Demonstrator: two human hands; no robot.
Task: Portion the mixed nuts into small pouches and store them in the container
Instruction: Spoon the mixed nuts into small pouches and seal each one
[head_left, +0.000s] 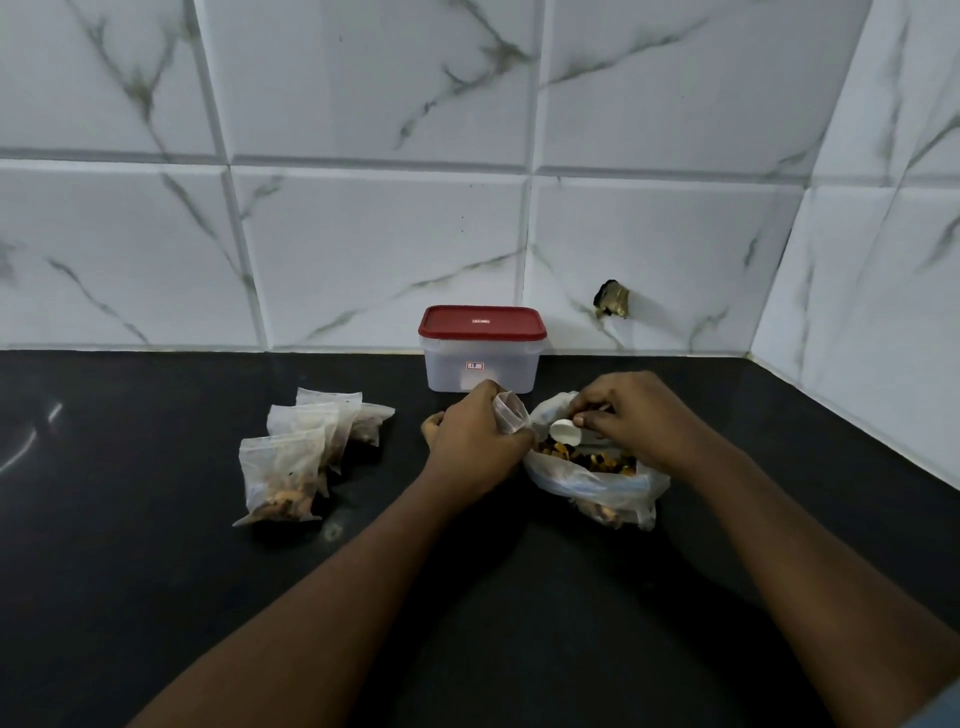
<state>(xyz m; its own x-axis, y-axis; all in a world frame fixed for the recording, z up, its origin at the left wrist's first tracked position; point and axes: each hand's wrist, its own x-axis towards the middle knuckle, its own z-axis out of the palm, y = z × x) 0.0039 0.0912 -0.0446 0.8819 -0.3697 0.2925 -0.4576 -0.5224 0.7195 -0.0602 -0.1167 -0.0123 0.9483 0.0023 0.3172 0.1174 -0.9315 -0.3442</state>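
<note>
In the middle of the frame, our left hand (478, 441) has its grip curled round the neck of a small empty pouch (511, 413), whose mouth faces right. Just right of it, our right hand (634, 421) closes its grip in a pinch on a little white scoop (563, 431), directly above the open bag of mixed nuts (587, 467) that lies on the black desk (156, 519). We cannot tell whether the scoop is loaded.

We judge the step to be filling this pouch. To do it well, we should spread the pouch mouth wide and hold it over the bag, so stray nuts fall back in. We should tip the scoop slowly, and match the fill of the filled pouches (296, 457) piled at left centre.

The container (480, 369) stands behind the hands against the tiled wall (363, 234). Its red lid (482, 322) is on, so it will need opening before storing.
</note>
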